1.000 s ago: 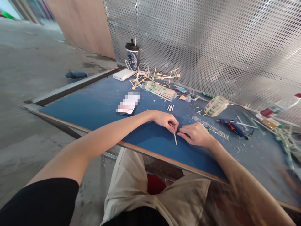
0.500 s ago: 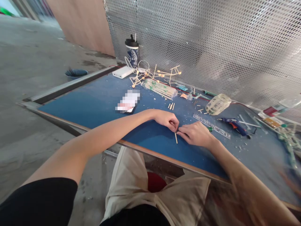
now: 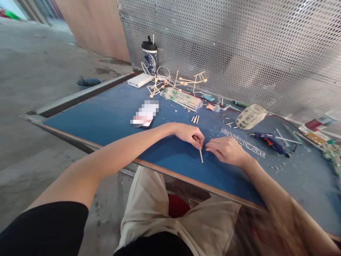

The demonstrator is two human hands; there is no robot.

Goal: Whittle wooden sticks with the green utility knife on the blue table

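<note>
Left hand (image 3: 190, 134) pinching wooden stick (image 3: 201, 155), right hand (image 3: 226, 150) fingers curled beside it, cup (image 3: 149, 58) lettering unreadable

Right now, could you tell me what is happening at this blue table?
A seated person pinches a thin wooden stick on the blue tabletop with the left hand, fingertips closed on its upper end. The right hand meets it from the other side. A blue glue gun and clear plastic ruler lie just beyond.

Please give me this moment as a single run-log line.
left hand: pinching wooden stick | right hand: fingertips at stick's top | stick: on blue table | ruler: beyond right hand
</note>
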